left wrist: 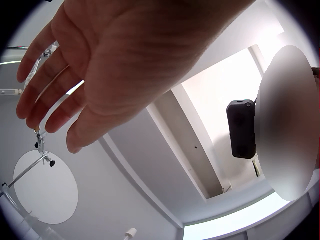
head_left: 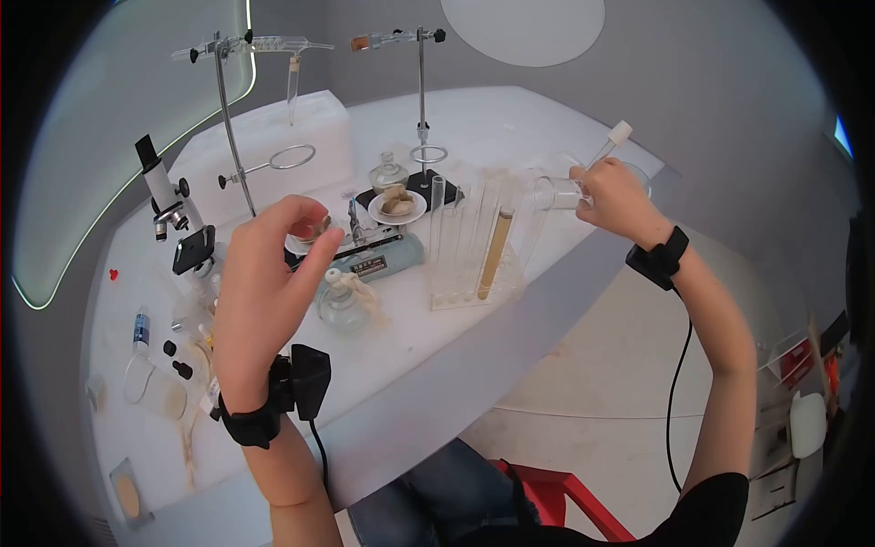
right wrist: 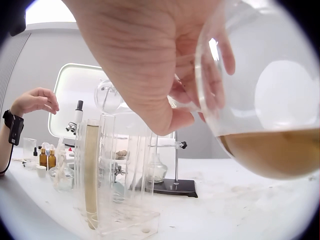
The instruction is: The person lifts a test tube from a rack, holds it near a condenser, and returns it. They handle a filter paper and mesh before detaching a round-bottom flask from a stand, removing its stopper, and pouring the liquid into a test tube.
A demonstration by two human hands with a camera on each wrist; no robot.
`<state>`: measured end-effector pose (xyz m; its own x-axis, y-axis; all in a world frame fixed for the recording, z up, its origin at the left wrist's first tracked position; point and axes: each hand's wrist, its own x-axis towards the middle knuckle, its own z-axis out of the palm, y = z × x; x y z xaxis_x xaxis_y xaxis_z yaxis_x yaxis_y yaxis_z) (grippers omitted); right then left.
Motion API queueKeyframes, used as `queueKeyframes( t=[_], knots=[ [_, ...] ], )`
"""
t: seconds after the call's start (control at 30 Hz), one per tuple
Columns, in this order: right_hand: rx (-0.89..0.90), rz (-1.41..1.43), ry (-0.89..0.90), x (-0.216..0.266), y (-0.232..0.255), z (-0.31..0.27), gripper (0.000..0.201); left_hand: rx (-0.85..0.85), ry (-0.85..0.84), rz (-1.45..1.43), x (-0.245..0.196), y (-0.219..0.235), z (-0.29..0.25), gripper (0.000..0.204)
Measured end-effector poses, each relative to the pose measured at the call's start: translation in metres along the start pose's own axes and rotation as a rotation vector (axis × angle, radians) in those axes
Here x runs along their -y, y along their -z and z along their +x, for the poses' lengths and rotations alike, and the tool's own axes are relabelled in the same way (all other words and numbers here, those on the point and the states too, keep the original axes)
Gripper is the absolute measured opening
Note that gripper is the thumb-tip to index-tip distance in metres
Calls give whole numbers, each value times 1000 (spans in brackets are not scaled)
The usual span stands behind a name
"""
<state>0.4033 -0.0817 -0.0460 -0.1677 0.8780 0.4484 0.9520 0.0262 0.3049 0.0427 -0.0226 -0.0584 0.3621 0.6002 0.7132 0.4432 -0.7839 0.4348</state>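
Note:
My right hand (head_left: 615, 196) grips a clear round flask (right wrist: 270, 150) by its neck; brown liquid lies in its bulb. The flask is tilted on its side, its glass mouth (head_left: 556, 193) pointing left over the clear test tube rack (head_left: 465, 299). In the rack stands a test tube of brown liquid (head_left: 495, 255), with several clear tubes beside it. My left hand (head_left: 269, 273) is raised in the air, fingers loosely bent and holding nothing, in front of the balance (head_left: 383, 260). The left wrist view shows this left hand (left wrist: 115, 65) against the wall and ceiling.
Left of the rack sits a glass spirit lamp (head_left: 344, 305). A dish of brown pieces (head_left: 397, 205) rests on the balance. Behind stand two metal stands, one ring stand (head_left: 421, 100) among them, and a white block (head_left: 319, 137). A microscope (head_left: 164, 196) is at left.

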Motion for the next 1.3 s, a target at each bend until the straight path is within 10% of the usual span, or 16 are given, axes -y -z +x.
queueKeyframes(
  t=[1.3],
  knots=[
    [-31,-158,99,-9,-2,-1,27,55,42,3,4,2,-3,22]
  ],
)
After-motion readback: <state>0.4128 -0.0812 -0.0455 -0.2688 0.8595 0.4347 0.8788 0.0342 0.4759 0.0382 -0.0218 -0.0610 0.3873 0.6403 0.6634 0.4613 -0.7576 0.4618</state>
